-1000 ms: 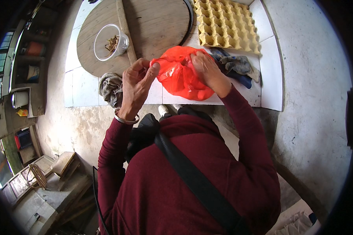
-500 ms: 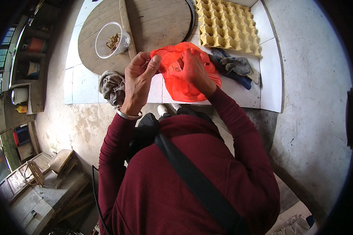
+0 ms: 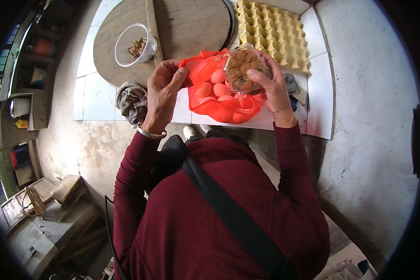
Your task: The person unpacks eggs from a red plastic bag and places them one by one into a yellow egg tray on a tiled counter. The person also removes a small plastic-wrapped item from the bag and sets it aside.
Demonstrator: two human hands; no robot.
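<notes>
A red plastic bag (image 3: pixel 205 70) lies spread at the front of the white tiled table, its mouth facing up. Inside it sit several eggs (image 3: pixel 203 90), tinted red by the plastic. My left hand (image 3: pixel 165 86) pinches the bag's left edge between thumb and fingers. Above the bag's right side, my right hand (image 3: pixel 275 86) grips a round brown food packet (image 3: pixel 244 70) in clear wrapping, thumb across its face. What the packet contains cannot be made out more exactly.
An empty yellow egg tray (image 3: pixel 270 35) lies at the back right. A clear plastic bowl (image 3: pixel 135 45) with dry brown scraps stands on a round wooden board (image 3: pixel 191 28). A grey rag (image 3: pixel 132 100) is left of my hand; dark gloves (image 3: pixel 294 86) lie at right, partly hidden.
My right hand has come out of the red bag, rising to the right with the brown packet. The eggs inside now show. My left hand still holds the bag's edge.
</notes>
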